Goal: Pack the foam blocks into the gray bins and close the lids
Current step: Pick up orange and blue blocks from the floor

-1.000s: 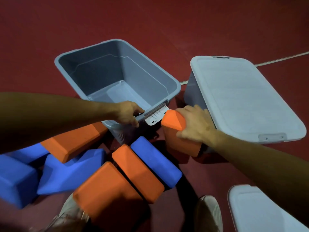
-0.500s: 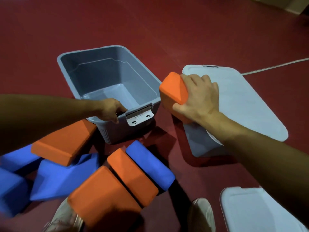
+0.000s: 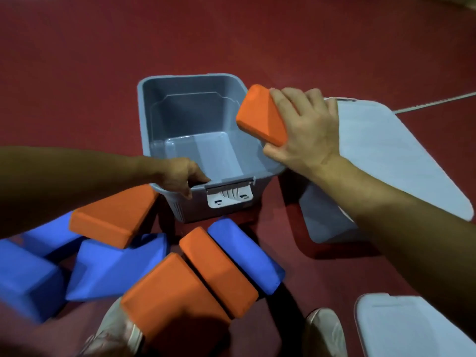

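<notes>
Lifted from the floor a second ago, an orange foam block (image 3: 261, 114) now hangs over the right rim of the open gray bin (image 3: 164, 119), gripped in the right hand (image 3: 306, 130). Left hand (image 3: 180, 176) grips the bin's near rim. More blocks (image 3: 219, 269) lie on the red floor (image 3: 77, 73) beside a lidded bin (image 3: 386, 155).

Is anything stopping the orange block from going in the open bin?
Nothing visible. The right hand holds the orange block over the open bin, which looks empty; the left hand grips only its near rim.
</notes>
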